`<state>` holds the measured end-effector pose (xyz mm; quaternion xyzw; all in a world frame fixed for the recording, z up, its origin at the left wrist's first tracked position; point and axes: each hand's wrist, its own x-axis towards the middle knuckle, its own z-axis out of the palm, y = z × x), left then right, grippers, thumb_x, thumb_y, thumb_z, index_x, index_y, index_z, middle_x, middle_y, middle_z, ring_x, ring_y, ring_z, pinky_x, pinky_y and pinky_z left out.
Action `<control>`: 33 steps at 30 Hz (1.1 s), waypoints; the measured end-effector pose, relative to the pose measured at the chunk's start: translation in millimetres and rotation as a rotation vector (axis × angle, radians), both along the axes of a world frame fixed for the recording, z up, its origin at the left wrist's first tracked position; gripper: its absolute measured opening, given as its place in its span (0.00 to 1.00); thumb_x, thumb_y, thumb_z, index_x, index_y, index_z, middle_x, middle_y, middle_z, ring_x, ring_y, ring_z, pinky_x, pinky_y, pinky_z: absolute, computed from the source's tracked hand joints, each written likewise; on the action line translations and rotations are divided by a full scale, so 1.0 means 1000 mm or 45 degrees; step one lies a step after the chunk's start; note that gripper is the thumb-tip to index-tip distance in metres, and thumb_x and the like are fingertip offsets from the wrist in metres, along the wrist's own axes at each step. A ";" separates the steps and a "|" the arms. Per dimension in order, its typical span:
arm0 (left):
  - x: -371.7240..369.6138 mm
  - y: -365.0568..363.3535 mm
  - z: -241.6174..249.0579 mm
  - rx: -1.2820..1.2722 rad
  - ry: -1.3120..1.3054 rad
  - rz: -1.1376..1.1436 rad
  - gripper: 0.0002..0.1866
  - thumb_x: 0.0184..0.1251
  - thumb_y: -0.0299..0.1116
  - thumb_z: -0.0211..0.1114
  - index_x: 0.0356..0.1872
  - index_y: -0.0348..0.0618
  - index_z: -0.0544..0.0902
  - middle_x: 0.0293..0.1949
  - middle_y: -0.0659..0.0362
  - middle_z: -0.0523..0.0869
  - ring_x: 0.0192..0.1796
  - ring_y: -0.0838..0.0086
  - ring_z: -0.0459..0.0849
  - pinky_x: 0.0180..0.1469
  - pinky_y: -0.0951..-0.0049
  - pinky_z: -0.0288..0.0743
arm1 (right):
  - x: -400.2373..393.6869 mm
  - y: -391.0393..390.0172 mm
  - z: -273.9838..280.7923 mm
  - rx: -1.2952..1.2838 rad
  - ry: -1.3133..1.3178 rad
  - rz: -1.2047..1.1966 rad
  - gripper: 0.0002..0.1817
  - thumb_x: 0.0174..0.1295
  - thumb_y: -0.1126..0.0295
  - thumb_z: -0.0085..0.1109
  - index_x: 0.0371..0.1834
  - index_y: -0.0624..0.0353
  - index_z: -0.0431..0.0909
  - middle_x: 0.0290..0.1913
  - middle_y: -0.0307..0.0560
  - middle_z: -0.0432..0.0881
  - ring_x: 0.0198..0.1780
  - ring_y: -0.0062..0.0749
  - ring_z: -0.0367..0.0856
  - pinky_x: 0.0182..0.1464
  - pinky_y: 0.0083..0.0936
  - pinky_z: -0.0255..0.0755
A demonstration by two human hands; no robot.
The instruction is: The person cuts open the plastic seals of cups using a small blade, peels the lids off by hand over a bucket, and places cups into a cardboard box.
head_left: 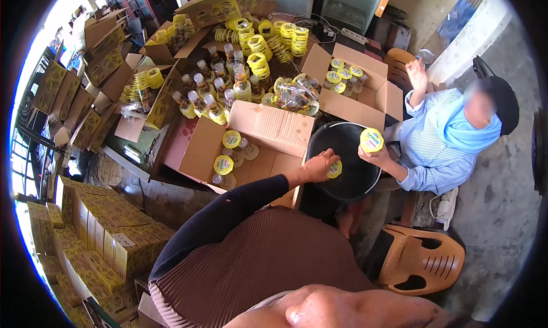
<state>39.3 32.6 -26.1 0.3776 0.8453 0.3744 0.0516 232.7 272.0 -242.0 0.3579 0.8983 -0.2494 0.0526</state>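
Note:
My left hand, in a dark sleeve, reaches over the black bucket. Its fingers are closed at the edge of a round yellow-lidded cup. Close to the camera at the bottom is bare skin with a bent knuckle, which looks like my right hand; its fingers do not show. Left of the bucket, an open cardboard box holds clear containers, two with yellow lids. Across the bucket, a co-worker's hand holds another yellow "Lemon" lidded cup.
Bottles with yellow bands crowd the table beside stacked yellow rings. Another open box holds yellow-lidded containers. Packed cartons are piled at lower left. A plastic chair stands at right, near the seated co-worker.

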 end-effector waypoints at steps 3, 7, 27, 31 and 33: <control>0.000 0.004 -0.004 -0.188 0.119 0.007 0.41 0.48 0.28 0.76 0.68 0.46 0.71 0.58 0.46 0.72 0.60 0.49 0.79 0.60 0.59 0.78 | -0.002 -0.006 0.002 0.058 -0.042 -0.099 0.22 0.59 0.56 0.62 0.40 0.69 0.84 0.41 0.68 0.86 0.45 0.65 0.85 0.45 0.54 0.79; 0.002 0.009 0.001 -0.443 0.113 -0.010 0.43 0.51 0.28 0.74 0.72 0.49 0.67 0.61 0.46 0.70 0.60 0.49 0.79 0.59 0.57 0.80 | 0.003 -0.005 0.009 0.071 0.066 -0.020 0.22 0.60 0.56 0.62 0.43 0.67 0.84 0.41 0.69 0.85 0.45 0.66 0.84 0.46 0.55 0.78; -0.020 0.036 -0.019 -0.542 0.020 0.042 0.39 0.41 0.29 0.77 0.61 0.40 0.74 0.54 0.45 0.75 0.57 0.48 0.79 0.58 0.54 0.79 | 0.041 0.018 0.102 -0.218 0.485 -0.390 0.13 0.63 0.65 0.64 0.44 0.63 0.81 0.44 0.57 0.84 0.47 0.50 0.83 0.50 0.39 0.75; -0.013 0.021 -0.006 -0.315 0.034 0.042 0.39 0.39 0.28 0.78 0.60 0.40 0.74 0.53 0.45 0.76 0.56 0.46 0.78 0.60 0.55 0.76 | 0.044 0.013 0.150 -0.183 0.895 -0.406 0.06 0.64 0.73 0.65 0.39 0.63 0.79 0.39 0.48 0.80 0.41 0.35 0.80 0.47 0.30 0.72; -0.006 0.012 0.000 -0.001 0.152 0.056 0.39 0.38 0.28 0.79 0.59 0.40 0.75 0.50 0.47 0.78 0.54 0.48 0.78 0.61 0.55 0.73 | 0.037 0.008 0.183 -0.138 0.960 -0.325 0.06 0.64 0.74 0.65 0.39 0.63 0.78 0.39 0.47 0.79 0.41 0.36 0.79 0.46 0.30 0.72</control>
